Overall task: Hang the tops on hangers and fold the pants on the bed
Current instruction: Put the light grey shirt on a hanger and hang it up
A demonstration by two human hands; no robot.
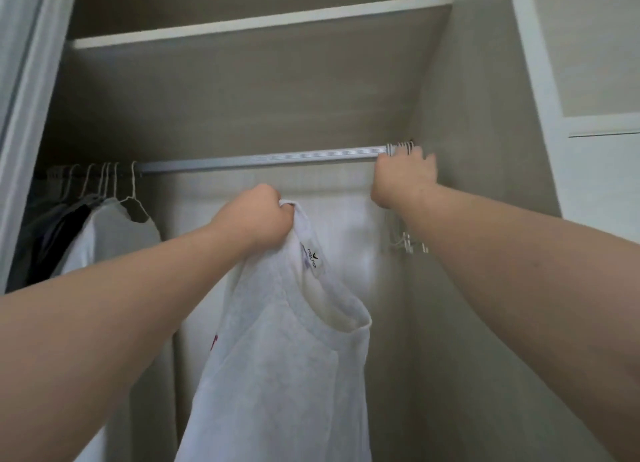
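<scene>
Fingers point(273, 202), left hand point(254, 215), bunch white top point(284, 357) (right hand point(403, 177) at hangers point(401, 147)).

Dim, soft, even light. Hung clothes point(52, 240) at left sit in deep shadow. Wide-angle bowing at edges. Right hand point(403, 177) slightly motion-blurred; overall soft.

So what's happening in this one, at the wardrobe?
A person stands at a wardrobe. The left hand grips a white top near its neckline, so it hangs down, not yet on a hanger. The right hand reaches up to the empty hangers at the right end of the rail; whether it grips one is unclear. Other clothes hang at the rail's left end.
</scene>
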